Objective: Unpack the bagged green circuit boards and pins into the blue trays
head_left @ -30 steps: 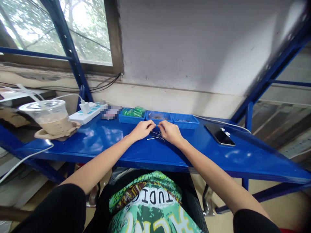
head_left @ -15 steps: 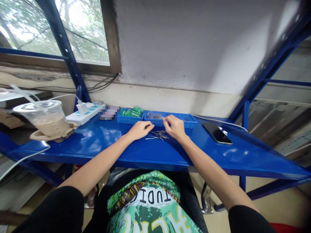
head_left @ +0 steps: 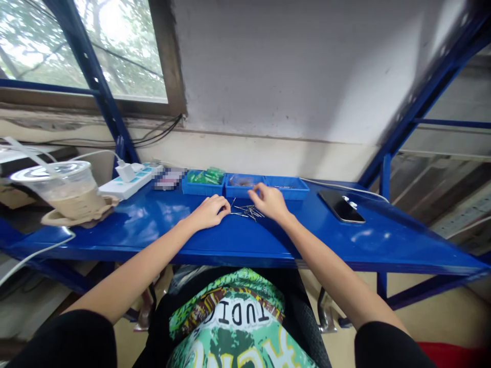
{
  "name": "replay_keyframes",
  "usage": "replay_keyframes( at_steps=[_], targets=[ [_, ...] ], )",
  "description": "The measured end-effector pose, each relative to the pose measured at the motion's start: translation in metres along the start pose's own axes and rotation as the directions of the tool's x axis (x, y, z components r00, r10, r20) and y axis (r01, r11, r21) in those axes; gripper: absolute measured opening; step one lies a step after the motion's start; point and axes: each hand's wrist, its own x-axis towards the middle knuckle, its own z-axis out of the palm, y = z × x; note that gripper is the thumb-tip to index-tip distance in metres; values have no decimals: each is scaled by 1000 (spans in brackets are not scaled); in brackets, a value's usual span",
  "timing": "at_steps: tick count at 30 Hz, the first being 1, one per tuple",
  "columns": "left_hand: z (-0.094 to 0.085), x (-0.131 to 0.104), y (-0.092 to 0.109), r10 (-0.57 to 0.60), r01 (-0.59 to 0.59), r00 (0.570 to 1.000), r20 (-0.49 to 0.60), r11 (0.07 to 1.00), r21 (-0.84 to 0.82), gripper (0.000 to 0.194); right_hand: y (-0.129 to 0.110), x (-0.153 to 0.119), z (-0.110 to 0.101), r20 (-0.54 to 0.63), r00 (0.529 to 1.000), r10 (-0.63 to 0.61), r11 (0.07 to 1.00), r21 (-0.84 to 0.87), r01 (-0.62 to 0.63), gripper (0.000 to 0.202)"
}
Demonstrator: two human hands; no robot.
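Observation:
Several thin metal pins (head_left: pixel 251 211) lie in a loose pile on the blue table (head_left: pixel 230 240). My left hand (head_left: pixel 210 210) is at the pile's left side, fingers pinched around one thin pin that sticks up from the fingertips. Over the right edge of the pile is my right hand (head_left: pixel 269 200), its fingers curled together near the front of the bins; what they hold, if anything, is too small to tell. Behind the hands stand a blue bin with green packets (head_left: pixel 207 176), a middle blue bin with a clear bag (head_left: pixel 242 181), and a right blue bin (head_left: pixel 297 194) with small metal pieces.
On the left are a lidded drink cup (head_left: pixel 76 197) in a cardboard holder and a white power strip (head_left: pixel 126 185). A phone (head_left: pixel 341 207) with white earbuds lies on the right. Blue frame posts rise at both sides.
My left hand has moved left and slightly down, away from the pile. My right hand has shifted slightly left. The camera view has moved a little.

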Motion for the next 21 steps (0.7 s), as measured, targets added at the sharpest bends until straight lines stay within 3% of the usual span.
replay_keyframes(
  at_steps=[3, 6, 12, 21],
  targets=[
    [0, 0, 1, -25, 25, 1000, 8, 1000, -16, 13, -20, -8, 6, 143, 951, -273, 961, 81, 264, 27],
    [1, 0, 1, -37, 37, 999, 36, 999, -10, 12, -23, -13, 10, 203, 895, -396, 918, 88, 386, 25],
    [5, 2, 0, -99, 99, 995, 15, 995, -7, 18, -17, -14, 16, 203, 880, -429, 902, 52, 428, 16],
    [2, 0, 3, -90, 91, 995, 32, 995, -40, 12, -18, -14, 20, 225, 873, -434, 899, 41, 436, 16]
  ],
)
